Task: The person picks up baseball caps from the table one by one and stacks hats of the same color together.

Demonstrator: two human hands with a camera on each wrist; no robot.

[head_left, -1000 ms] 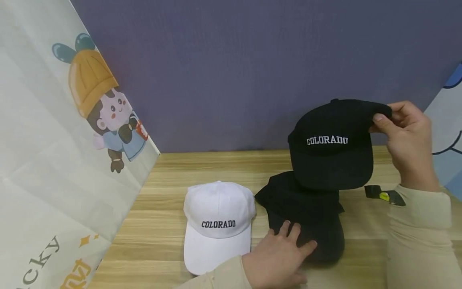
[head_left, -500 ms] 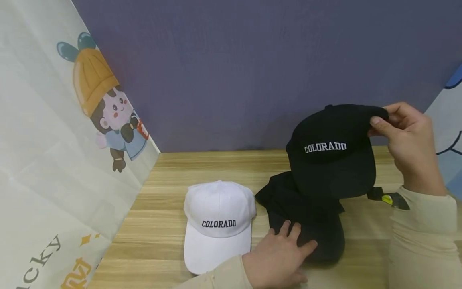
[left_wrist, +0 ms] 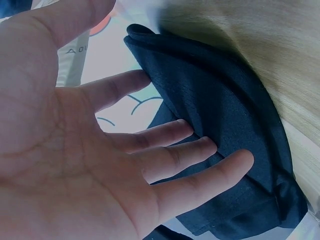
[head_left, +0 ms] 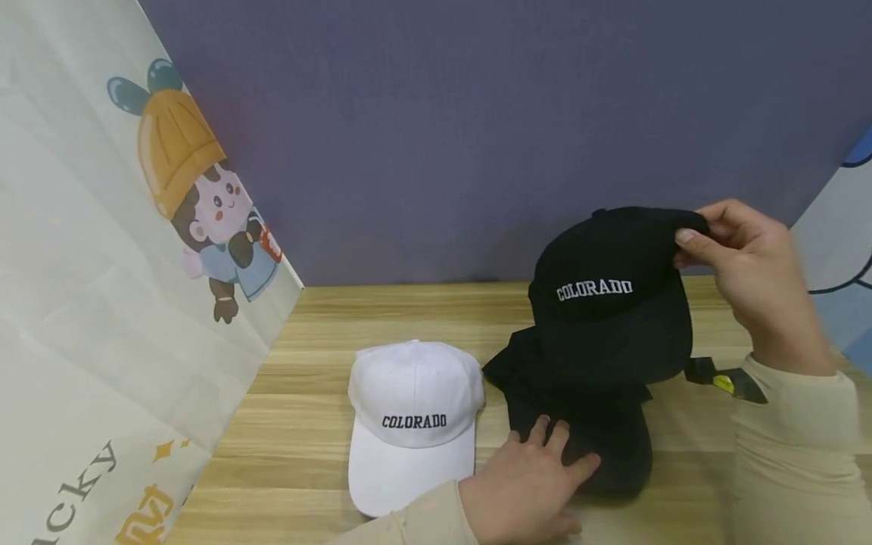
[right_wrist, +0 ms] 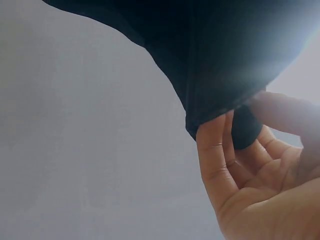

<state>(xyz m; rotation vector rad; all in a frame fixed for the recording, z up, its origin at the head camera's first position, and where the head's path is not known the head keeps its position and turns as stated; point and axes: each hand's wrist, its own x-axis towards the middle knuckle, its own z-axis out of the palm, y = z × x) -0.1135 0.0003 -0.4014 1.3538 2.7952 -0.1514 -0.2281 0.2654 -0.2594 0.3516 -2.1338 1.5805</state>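
Observation:
My right hand (head_left: 756, 265) pinches the side of a black COLORADO cap (head_left: 606, 325) between thumb and fingers. The cap is tilted, crown up, its brim over the crown of a second black cap (head_left: 613, 454) on the table. Whether the two caps touch is hard to tell. In the right wrist view the fingers (right_wrist: 212, 165) go behind the fabric of the held cap (right_wrist: 220, 55). My left hand (head_left: 521, 484) lies with spread, straight fingers at the brim of the lower cap. The left wrist view has the fingers (left_wrist: 200, 192) straight beside the dark cap (left_wrist: 225, 125).
A white COLORADO cap (head_left: 412, 424) sits left of the black ones on the wooden table (head_left: 306, 424). A dark strap with a yellow-green mark (head_left: 724, 384) is by the right cuff. A purple-grey wall (head_left: 443, 136) rises behind; a printed sheet (head_left: 82, 265) stands left.
My right hand has brought the held black cap down and slightly left over the lower one. The left hand, lower cap and white cap have stayed in place.

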